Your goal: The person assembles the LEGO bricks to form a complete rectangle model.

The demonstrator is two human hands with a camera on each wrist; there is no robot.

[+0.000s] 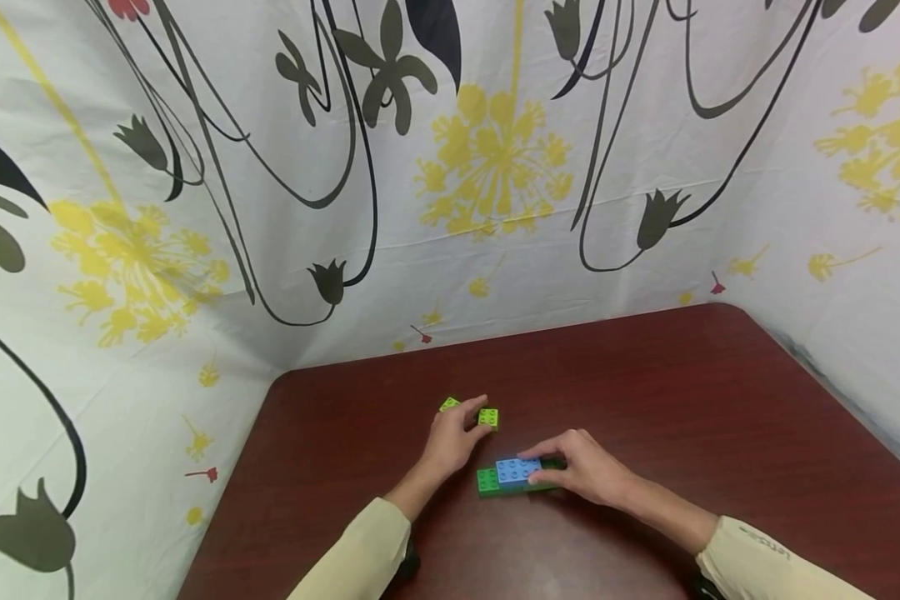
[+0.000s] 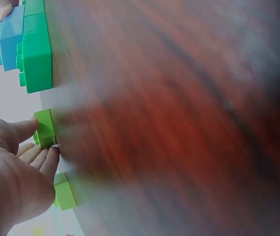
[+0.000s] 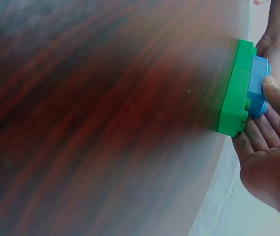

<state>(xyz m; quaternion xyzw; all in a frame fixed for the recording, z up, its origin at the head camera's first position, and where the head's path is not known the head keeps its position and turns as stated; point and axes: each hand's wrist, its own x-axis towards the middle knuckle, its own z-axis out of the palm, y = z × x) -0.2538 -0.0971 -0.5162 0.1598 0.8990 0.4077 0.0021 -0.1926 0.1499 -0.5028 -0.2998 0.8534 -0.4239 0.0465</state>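
Note:
A blue toy building brick (image 1: 518, 472) sits on top of two darker green bricks (image 1: 488, 481) laid end to end on the table. My right hand (image 1: 587, 471) holds the blue brick between thumb and fingers, covering the right end of the green bricks. In the right wrist view, the thumb lies on the blue brick (image 3: 258, 88) and the fingers pass behind it. Farther back, my left hand (image 1: 452, 435) pinches a small lime green brick (image 1: 488, 418) by its sides. A second lime green brick (image 1: 450, 403) lies just behind that hand, partly hidden by it.
Everything lies on a dark reddish-brown table (image 1: 645, 383) with rounded corners. A white cloth (image 1: 390, 225) printed with flowers hangs behind it and along both sides.

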